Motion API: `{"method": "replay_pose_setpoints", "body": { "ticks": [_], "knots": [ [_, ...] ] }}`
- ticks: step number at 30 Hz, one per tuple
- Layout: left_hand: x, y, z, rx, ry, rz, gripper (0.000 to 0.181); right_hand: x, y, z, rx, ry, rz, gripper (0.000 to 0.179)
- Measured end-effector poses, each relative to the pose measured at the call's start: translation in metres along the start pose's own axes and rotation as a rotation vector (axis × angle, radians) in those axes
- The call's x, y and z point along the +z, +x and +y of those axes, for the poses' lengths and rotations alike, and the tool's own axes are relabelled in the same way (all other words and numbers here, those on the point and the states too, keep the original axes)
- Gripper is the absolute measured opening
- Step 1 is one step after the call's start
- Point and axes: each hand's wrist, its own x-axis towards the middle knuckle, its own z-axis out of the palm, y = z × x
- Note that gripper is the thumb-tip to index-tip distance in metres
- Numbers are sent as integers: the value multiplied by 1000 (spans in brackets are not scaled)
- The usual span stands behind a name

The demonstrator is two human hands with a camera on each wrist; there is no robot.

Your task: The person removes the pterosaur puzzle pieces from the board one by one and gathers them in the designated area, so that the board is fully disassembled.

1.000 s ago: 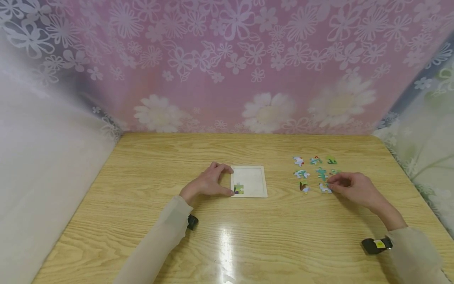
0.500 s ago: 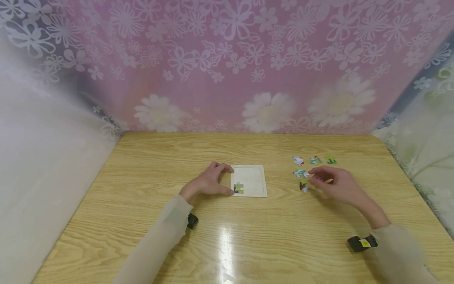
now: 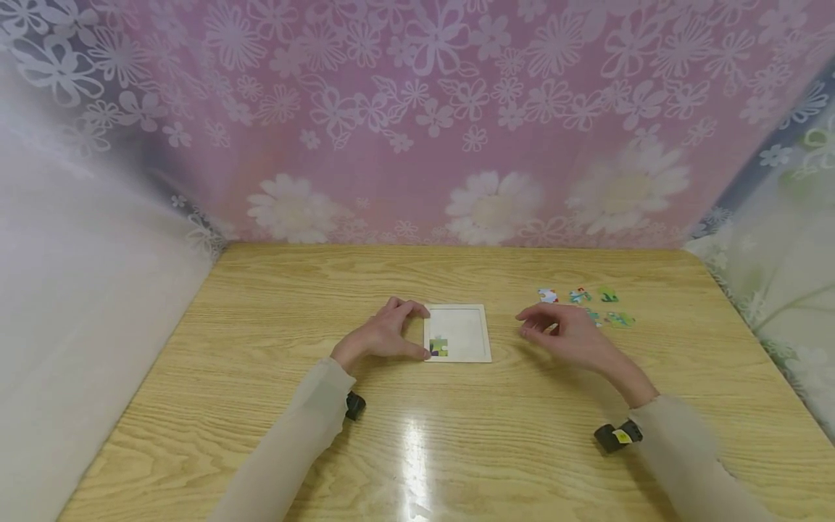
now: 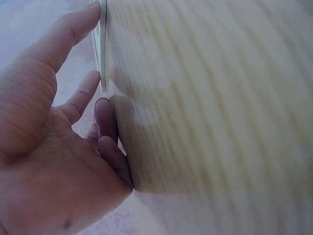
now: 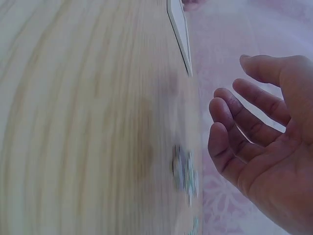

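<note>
A square white puzzle tray (image 3: 466,330) lies mid-table with one green jigsaw piece (image 3: 439,348) in its near left corner. My left hand (image 3: 381,333) rests beside it, thumb and index spread, their tips touching the tray's left rim. To the tray's right, my right hand (image 3: 570,337) hovers over the table. Its fingers are loosely bent, and the right wrist view shows nothing between thumb and fingers. Behind it lie several loose jigsaw pieces, among them a white and red piece (image 3: 548,296) and a green piece (image 3: 620,320). The hand hides some others.
The wood-grain table (image 3: 313,290) ends at a pink flowered curtain (image 3: 391,181) behind. Pale curtains hang along both sides. A black wrist camera (image 3: 617,436) sits under the right sleeve.
My right hand has moved left across the loose pieces toward the tray, uncovering the pieces on the right and covering those on the left. The left hand and tray have stayed put.
</note>
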Motion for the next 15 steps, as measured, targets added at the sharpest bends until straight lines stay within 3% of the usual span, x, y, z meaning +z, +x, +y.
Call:
{"method": "replay_pose_setpoints", "body": {
  "ticks": [15],
  "knots": [
    [1,2,-1,-12,-5,0,67,33,25,-22,-9,59,-115,21]
  ]
}}
